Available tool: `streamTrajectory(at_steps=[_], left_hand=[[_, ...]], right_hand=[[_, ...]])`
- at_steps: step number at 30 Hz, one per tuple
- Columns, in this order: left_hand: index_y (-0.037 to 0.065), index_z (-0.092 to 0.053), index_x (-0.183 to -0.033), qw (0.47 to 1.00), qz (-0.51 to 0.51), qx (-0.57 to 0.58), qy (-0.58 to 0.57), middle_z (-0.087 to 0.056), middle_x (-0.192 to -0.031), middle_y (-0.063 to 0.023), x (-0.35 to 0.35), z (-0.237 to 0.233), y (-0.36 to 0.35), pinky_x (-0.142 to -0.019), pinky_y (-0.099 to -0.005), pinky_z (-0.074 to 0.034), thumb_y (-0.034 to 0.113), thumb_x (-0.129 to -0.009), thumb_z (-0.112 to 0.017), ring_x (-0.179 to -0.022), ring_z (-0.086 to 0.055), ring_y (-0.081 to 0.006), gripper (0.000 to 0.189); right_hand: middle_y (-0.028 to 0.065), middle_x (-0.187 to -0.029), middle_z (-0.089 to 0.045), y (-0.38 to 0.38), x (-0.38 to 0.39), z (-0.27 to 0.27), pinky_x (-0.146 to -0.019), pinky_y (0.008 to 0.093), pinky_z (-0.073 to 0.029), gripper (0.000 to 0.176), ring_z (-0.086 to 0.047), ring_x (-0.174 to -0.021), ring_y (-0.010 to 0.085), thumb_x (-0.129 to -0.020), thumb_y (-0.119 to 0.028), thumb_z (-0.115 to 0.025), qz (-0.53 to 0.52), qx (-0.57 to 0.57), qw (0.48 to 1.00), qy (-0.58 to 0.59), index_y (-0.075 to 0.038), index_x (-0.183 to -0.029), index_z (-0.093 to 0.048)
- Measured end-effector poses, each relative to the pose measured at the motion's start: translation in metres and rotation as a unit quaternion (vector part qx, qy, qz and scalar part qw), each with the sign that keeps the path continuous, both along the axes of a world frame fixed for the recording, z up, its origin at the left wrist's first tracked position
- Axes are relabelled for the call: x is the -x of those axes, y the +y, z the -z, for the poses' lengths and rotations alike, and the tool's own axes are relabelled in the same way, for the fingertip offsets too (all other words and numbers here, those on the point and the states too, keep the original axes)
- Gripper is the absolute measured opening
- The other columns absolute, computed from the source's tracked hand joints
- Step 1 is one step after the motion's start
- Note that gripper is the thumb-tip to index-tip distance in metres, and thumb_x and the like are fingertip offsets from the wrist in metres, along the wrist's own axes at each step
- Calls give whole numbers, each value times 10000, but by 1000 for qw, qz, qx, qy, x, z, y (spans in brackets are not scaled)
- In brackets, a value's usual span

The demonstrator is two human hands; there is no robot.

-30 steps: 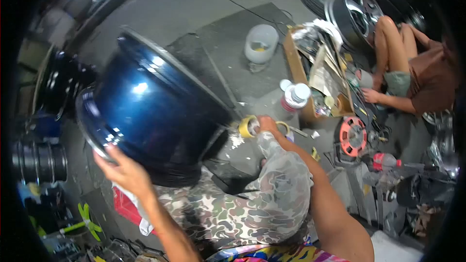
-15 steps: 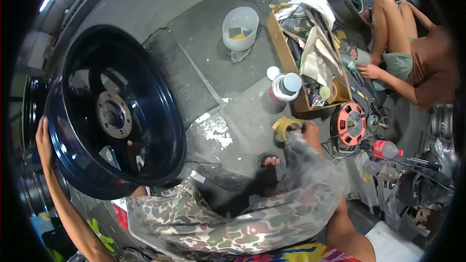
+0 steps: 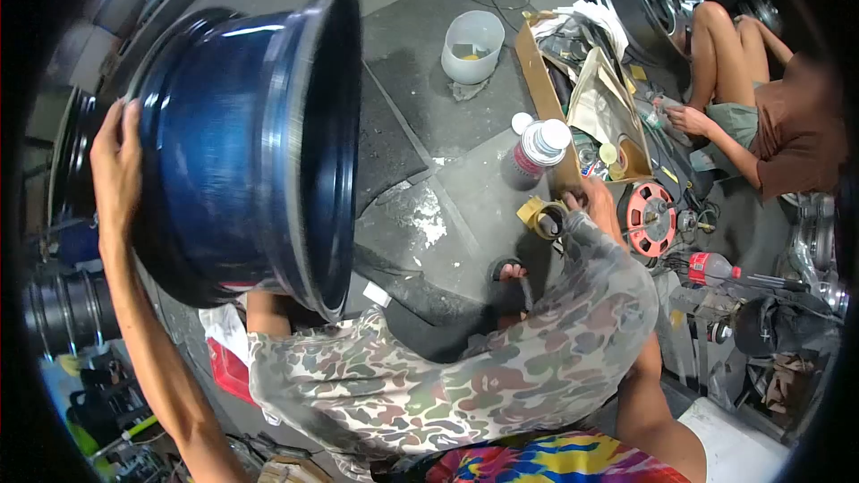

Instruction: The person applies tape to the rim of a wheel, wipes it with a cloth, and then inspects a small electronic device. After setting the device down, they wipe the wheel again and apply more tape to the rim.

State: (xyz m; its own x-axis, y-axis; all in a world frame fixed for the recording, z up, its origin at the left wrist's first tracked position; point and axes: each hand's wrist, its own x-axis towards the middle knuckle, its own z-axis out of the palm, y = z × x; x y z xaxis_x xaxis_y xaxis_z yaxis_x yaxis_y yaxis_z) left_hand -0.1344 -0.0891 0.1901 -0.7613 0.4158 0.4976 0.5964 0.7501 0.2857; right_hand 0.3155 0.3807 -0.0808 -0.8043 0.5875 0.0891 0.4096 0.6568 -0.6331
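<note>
A large glossy blue-black wheel rim (image 3: 219, 134) stands at the left, its barrel turned to the camera and its rim edge facing right. My left hand (image 3: 118, 156) grips its left edge, fingers wrapped over the lip. Beyond my camouflage-covered knee, my right hand (image 3: 595, 206) is closed beside a roll of yellow tape (image 3: 541, 216); its fingers are partly hidden, and I cannot make out what they hold. Camouflage cloth (image 3: 447, 385) covers my lap. A dark bottle with a pale cap (image 3: 528, 161) stands just beyond the tape.
A cardboard box (image 3: 540, 80) of supplies stands beyond the bottle, near a white tub (image 3: 472, 45). An orange cable reel (image 3: 650, 219) and a red-labelled bottle (image 3: 713, 268) lie at the right. Another person (image 3: 761, 121) sits at the upper right, by more rims (image 3: 644, 0).
The large rim has turned from showing its open face and spokes to showing its outer barrel. My left hand has moved up along its edge. The view has shifted slightly.
</note>
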Motion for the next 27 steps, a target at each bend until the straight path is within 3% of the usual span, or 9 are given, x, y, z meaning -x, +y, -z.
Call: streamTrajectory(at_steps=[4,8,12,15,19,21,22,25,27], left_hand=[[-12,-674,-1289,999,16,33,-2,-756,-882,-186,-91,-17,47,-690,-361,-534,218,-1085,-589,-796,-720,-167,319],[2,-681,-1149,980,196,-23,10,-691,-780,-189,-140,-11,58,-629,-379,-533,178,-1029,-659,-704,-731,-303,214],[70,-678,-924,943,329,31,37,-667,-743,-124,-166,-8,34,-597,-415,-534,283,-945,-743,-668,-699,-317,224],[45,-684,-883,937,331,-3,111,-655,-766,-88,-169,20,15,-595,-385,-499,524,-1008,-567,-641,-643,-293,509],[16,-743,-1018,943,217,-147,205,-705,-1011,-159,-170,49,7,-917,-449,-493,666,-1019,-334,-1006,-648,-344,768],[1,-660,-1280,967,103,-201,116,-558,-1423,-199,-181,61,-4,-1152,-454,-333,627,-1046,-241,-1348,-471,-349,789],[-16,-589,-1357,940,106,-319,53,-519,-1465,-196,-183,66,0,-1182,-443,-307,619,-1057,-224,-1391,-439,-339,792],[-37,-418,-1539,824,43,-554,-111,-466,-1569,-195,-199,69,2,-1265,-425,-239,550,-1110,-162,-1481,-396,-299,771],[-36,-420,-1543,695,23,-663,-277,-522,-1526,-173,-210,79,-18,-1225,-385,-320,565,-1115,-233,-1418,-480,-272,761]], right_hand=[[131,-874,-626,-2,45,-99,-708,375,-491,198,-619,-764,256,-950,-181,-715,-57,-83,990,97,-12,-1054,-716],[96,-903,-656,4,58,-132,-695,314,-472,274,-600,-746,172,-1062,-244,-590,-36,16,994,99,-12,-1106,-729],[43,-835,-669,11,48,-78,-632,271,-500,748,-619,-669,132,-1091,-645,-336,6,342,939,-16,-2,-1104,-719],[66,-760,-653,0,40,-27,-554,324,-519,844,-654,-608,215,-974,-820,-379,50,607,793,13,-40,-1117,-667],[118,-777,-703,-36,43,0,-524,383,-549,881,-662,-547,280,-949,-843,-395,23,751,659,-36,-33,-1216,-618],[131,-798,-723,-38,44,31,-512,397,-552,856,-668,-558,261,-971,-809,-412,-66,732,675,-71,-12,-1169,-657],[142,-792,-730,-51,52,41,-511,417,-567,733,-659,-545,235,-1015,-695,-494,46,729,680,-66,6,-1063,-701],[162,-735,-686,-87,57,-13,-472,475,-517,475,-578,-467,280,-982,-470,-709,-37,666,703,-247,3,-1000,-671],[178,-887,-741,-97,66,-34,-588,431,-574,600,-666,-564,308,-877,-530,-757,74,462,826,-314,30,-1080,-680]])
